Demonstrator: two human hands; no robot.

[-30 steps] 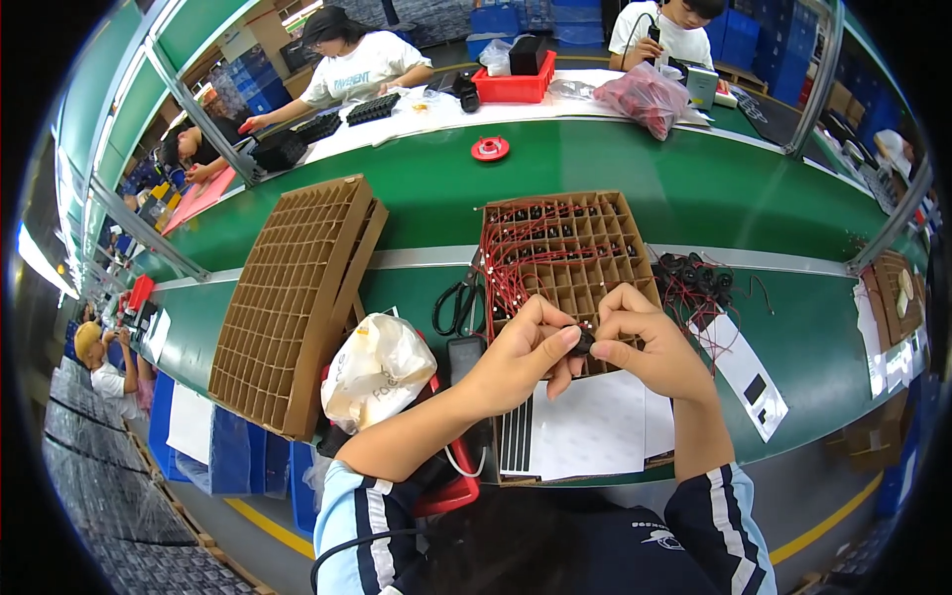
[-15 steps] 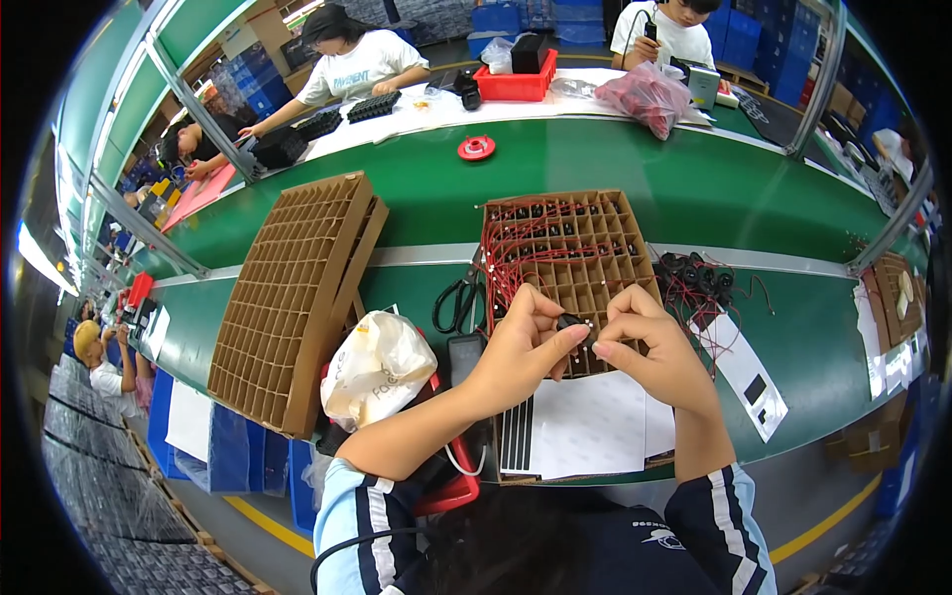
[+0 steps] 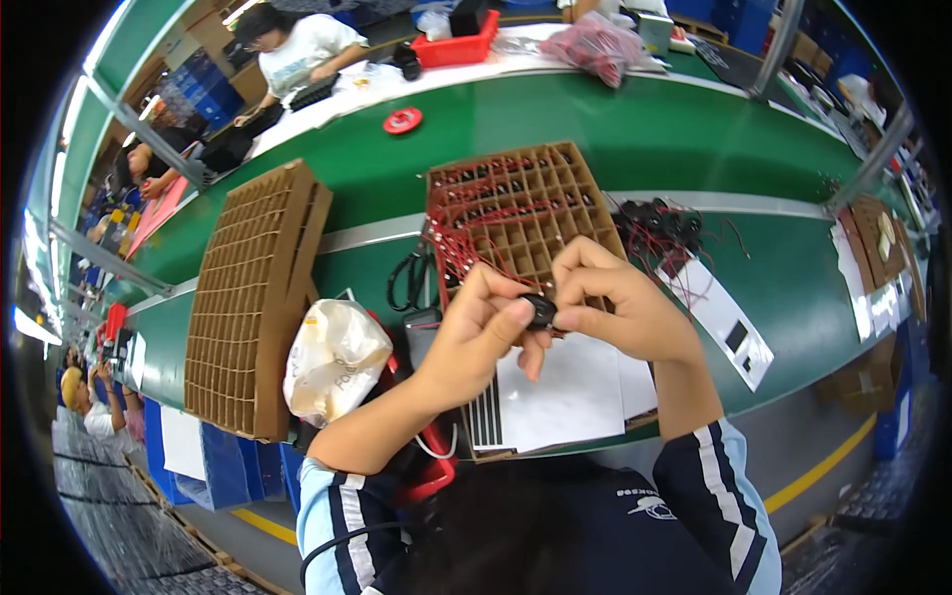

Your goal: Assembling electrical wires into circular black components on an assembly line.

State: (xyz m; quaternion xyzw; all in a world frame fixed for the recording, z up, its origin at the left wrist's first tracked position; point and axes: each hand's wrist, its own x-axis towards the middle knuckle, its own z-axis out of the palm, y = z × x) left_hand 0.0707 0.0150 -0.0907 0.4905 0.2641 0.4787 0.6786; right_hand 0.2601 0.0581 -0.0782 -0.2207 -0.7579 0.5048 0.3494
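Observation:
Between both hands, just above the near edge of a divided cardboard tray [image 3: 516,238], is a small round black part [image 3: 538,310]. My left hand [image 3: 474,332] pinches it between thumb and fingers, its broad dark face turned up. At the part's right edge, the thumb and forefinger of my right hand [image 3: 625,307] close on it; the exact contact is partly hidden. Similar black parts with red wires [image 3: 456,238] fill the tray's far and left cells. More black wired parts [image 3: 659,223] lie heaped right of the tray.
Stacked divided cardboard trays [image 3: 243,307] lean at left, beside a crumpled white bag [image 3: 337,362]. Black scissors [image 3: 407,283] lie left of the wired tray. White sheets [image 3: 560,397] sit below my hands; a white strip [image 3: 724,327] is at right. Co-workers [image 3: 302,55] sit across the bench.
The whole view has shifted, so the bench appears lower-left to upper-left. The black part has turned in my fingers and now shows its broad face. Both hands still hold it.

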